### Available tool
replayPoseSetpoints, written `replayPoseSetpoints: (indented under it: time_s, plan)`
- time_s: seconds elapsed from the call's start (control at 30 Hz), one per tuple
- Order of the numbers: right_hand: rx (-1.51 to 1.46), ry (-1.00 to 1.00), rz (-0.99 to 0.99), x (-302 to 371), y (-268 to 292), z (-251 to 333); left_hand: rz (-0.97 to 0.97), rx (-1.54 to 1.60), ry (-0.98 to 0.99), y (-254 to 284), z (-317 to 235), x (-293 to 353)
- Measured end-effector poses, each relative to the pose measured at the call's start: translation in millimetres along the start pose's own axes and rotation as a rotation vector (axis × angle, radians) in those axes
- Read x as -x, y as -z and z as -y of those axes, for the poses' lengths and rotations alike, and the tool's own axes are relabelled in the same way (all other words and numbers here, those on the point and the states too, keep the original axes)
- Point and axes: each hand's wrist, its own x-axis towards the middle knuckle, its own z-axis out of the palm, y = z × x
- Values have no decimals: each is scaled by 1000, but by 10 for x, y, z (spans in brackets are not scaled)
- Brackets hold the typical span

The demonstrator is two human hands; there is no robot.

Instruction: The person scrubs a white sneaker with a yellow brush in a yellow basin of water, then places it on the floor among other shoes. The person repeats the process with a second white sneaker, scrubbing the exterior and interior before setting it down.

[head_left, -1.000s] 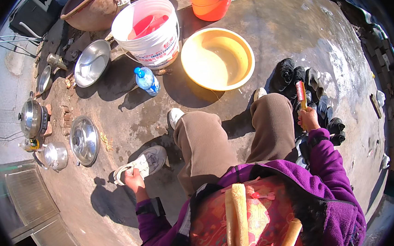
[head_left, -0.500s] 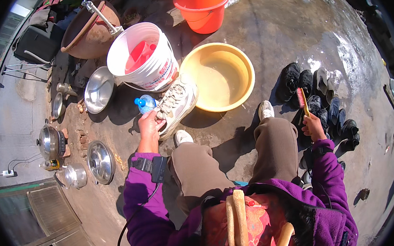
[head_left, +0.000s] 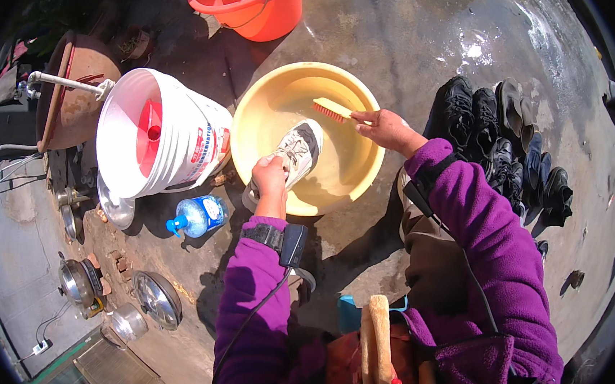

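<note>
Concrete ground — yellow basin, white bucket, orange bucket, black shoes.

We see a grey-white lace-up sneaker, worn and dirty, tilted over the near-left rim of a round yellow basin, toe inside the bowl, heel toward the rim, laces facing up. We see a scrub brush with red bristles and a pale handle, held level above the basin's middle, just beside the sneaker's toe; we can't tell if they touch. The basin sits on concrete ground.
</note>
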Motion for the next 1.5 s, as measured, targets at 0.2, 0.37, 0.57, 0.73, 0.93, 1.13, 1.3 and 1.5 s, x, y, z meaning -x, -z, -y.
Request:
replayPoseSetpoints:
  time_s: [0.2, 0.37, 0.57, 0.73, 0.93, 1.13, 1.3, 1.5]
  plan:
    - [290, 80, -46, -585, -643, 60, 260, -614, -169, -307, 0, -31]
    - [286, -2, -124, -439, -829, -241, 248, -1204, -910, 251, -457, 23]
    - [204, 4, 46, -375, -582, -362, 373, -1373, -343, 370, -138, -139]
    - [167, -54, 80, -257, -414, -341, 288, -1494, -568, 249, 353, -4]
    - [185, 2, -20, -534, -697, -86, 198, -1519, -540, 214, 225, -543]
    - [220, 158, -146, -185, -666, -42, 358, -1458, -511, 218, 77, -839]
    - [391, 208, -100, -218, -701, -172, 533, -1445, -201, 136, 42, -589]
    - [399, 22, -135, -957, -939, 39, 228, -1542, -749, -35, 301, 19]
